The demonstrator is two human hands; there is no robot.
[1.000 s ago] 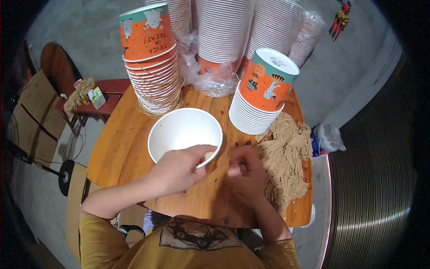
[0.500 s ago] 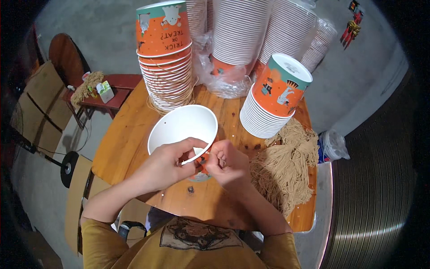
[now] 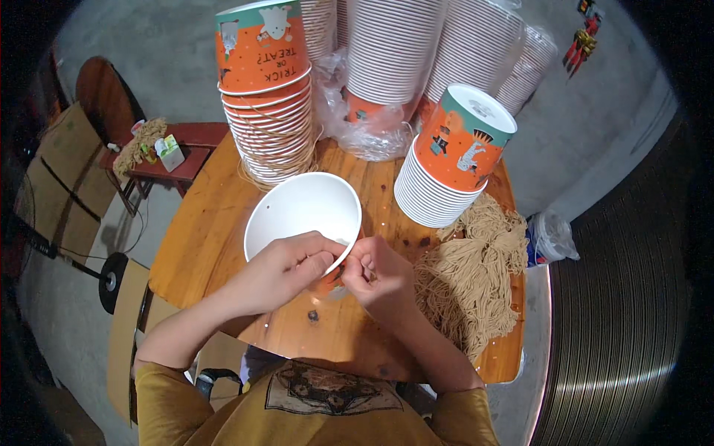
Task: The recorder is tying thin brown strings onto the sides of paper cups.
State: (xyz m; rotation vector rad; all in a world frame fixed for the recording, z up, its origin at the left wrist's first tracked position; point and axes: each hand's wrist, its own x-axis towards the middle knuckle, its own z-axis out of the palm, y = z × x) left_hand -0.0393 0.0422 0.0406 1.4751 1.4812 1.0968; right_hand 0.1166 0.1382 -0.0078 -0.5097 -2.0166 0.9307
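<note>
Evidently the work sits partway along: the left-hand stack of orange paper buckets (image 3: 271,145) has thin tan cords looped and dangling around its rims, while the right-hand stack of orange-and-green buckets (image 3: 442,189), set upside down, shows no cord on the sides in view. Between these two groups, nearer the person, is the white-lined paper bucket (image 3: 294,201) being handled, mouth up and leaning slightly, over the near part of the wooden desk (image 3: 212,245). A small dark hole shows in its far left wall, with no cord seen through it, so this one looks unfinished; the near side is hidden by the fingers.

Both forearms come up from the lower edge and converge at the near right rim, elbows bent and spread. The left hand (image 3: 294,264) grasps that rim, fingertips reaching inside. The right hand (image 3: 379,279) meets it from outside, fingers curled and bunched close to the wall; whether a cord end is pinched there, I cannot tell. Just beyond its wrist, a heap of loose tan cords (image 3: 476,279) spreads along the desk's right side.
</note>
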